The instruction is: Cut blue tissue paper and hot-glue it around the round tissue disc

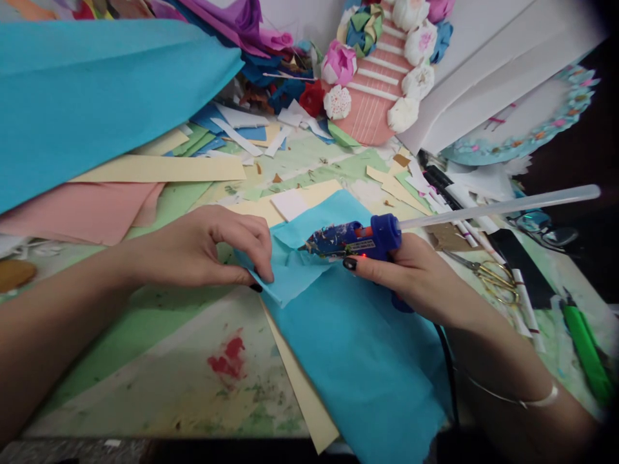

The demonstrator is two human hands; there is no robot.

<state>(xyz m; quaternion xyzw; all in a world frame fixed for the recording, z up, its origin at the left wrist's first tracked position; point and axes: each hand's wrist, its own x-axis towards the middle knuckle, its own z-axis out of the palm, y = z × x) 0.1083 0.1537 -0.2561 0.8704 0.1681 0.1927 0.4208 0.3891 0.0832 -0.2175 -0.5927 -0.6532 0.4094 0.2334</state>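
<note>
In the middle of the head view lies a sheet of blue crepe paper (358, 348), its far end folded over. My left hand (232, 248) pinches the folded edge between thumb and fingers. My right hand (411, 277) is wrapped round a dark blue hot glue gun (353, 238), whose red light glows. A long translucent glue stick (498, 207) juts out of its back. The gun's nozzle points left and is at the folded paper; whether it touches cannot be made out. Under the blue paper, strips of cream paper (300, 380) show.
A large blue paper sheet (97, 96) hangs over the left side. Paper scraps (242, 129) and a flower-covered pink board (367, 96) are at the back. At right lie gold-handled scissors (498, 280), a green cutter (585, 348) and glasses (546, 229). The gun's black cord (447, 367) runs toward me.
</note>
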